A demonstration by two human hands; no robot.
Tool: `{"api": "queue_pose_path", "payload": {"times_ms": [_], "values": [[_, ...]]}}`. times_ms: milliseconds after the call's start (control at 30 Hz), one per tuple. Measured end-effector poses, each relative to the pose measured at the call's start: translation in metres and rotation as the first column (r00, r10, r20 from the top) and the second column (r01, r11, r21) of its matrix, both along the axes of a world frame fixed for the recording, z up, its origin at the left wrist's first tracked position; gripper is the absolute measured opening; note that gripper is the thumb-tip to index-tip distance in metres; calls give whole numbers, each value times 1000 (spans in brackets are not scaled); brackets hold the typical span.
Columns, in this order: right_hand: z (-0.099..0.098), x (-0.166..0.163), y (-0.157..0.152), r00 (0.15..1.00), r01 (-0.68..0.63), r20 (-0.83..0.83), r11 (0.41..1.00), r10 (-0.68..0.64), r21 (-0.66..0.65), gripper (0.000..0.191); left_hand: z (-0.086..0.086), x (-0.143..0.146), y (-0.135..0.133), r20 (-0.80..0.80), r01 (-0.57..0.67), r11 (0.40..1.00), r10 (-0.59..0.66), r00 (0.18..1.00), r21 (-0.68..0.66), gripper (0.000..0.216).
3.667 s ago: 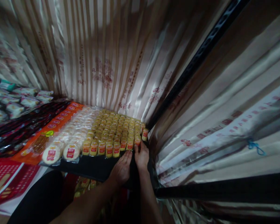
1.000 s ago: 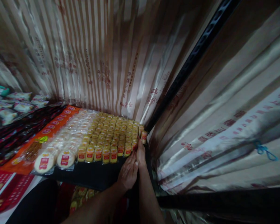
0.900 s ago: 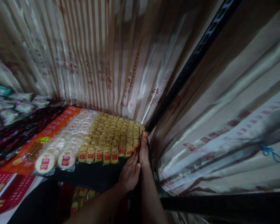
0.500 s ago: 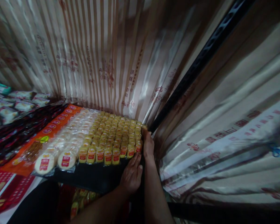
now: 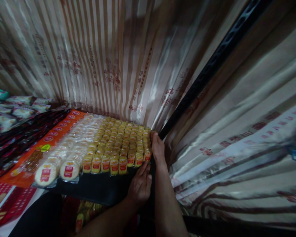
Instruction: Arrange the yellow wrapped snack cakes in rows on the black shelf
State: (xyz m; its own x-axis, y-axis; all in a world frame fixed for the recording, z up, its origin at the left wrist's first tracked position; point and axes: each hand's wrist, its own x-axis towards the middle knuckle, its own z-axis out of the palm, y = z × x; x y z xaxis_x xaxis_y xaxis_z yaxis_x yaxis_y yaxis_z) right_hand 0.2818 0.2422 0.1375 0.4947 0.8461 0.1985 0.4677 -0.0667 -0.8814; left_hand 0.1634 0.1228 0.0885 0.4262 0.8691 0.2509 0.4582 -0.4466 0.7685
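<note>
Rows of small yellow snack packs (image 5: 120,143) with red labels fill the right part of a dark shelf (image 5: 98,186). My left hand (image 5: 140,185) lies flat on the bare front of the shelf, fingers stretched toward the front row. My right hand (image 5: 157,147) runs along the right side of the packs, edge-on, fingers pressed together against the outer column; I cannot make out anything inside it.
Round white packed cakes (image 5: 69,154) lie left of the yellow packs, then an orange pack (image 5: 39,144) and dark bags (image 5: 17,138). Striped satin curtain (image 5: 108,62) hangs behind and to the right, with a black metal post (image 5: 212,69) in the corner.
My right hand has slid forward along the right side of the yellow packs, and the pack that stuck out at the corner is no longer seen. My left hand stays on the shelf front.
</note>
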Motion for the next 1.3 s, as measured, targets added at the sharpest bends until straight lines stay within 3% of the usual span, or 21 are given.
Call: {"api": "queue_pose_path", "payload": {"times_ms": [100, 167, 333, 633, 900, 1200, 1300], "values": [[-5, 5, -11, 968, 203, 126, 971, -218, 124, 49, -1, 1, -2, 11, -7, 1000, 7, 1000, 7, 51], [-13, 8, -19, 937, 243, 223, 960, -269, 136, 44, -2, 2, -3, 11, -16, 1000, 16, 1000, 12, 51], [-31, 11, -33, 904, 217, 373, 976, -208, 18, 39, -4, 3, -3, 17, -53, 998, 53, 998, 36, 48], [-39, 10, -28, 922, 182, 351, 983, -164, -19, 38, -1, 3, -4, 10, -18, 998, 18, 1000, 65, 46], [-38, 13, -20, 903, 184, 401, 982, -156, -34, 35, -3, 4, -4, 15, -31, 999, 31, 999, 40, 46], [-35, 13, -16, 865, 242, 488, 951, -120, -195, 45, -5, 4, -3, 31, -42, 998, 41, 999, 44, 44], [-36, 14, -13, 886, 231, 438, 965, -155, -127, 45, -4, 4, -3, 46, -45, 998, 43, 998, 54, 43]]}}
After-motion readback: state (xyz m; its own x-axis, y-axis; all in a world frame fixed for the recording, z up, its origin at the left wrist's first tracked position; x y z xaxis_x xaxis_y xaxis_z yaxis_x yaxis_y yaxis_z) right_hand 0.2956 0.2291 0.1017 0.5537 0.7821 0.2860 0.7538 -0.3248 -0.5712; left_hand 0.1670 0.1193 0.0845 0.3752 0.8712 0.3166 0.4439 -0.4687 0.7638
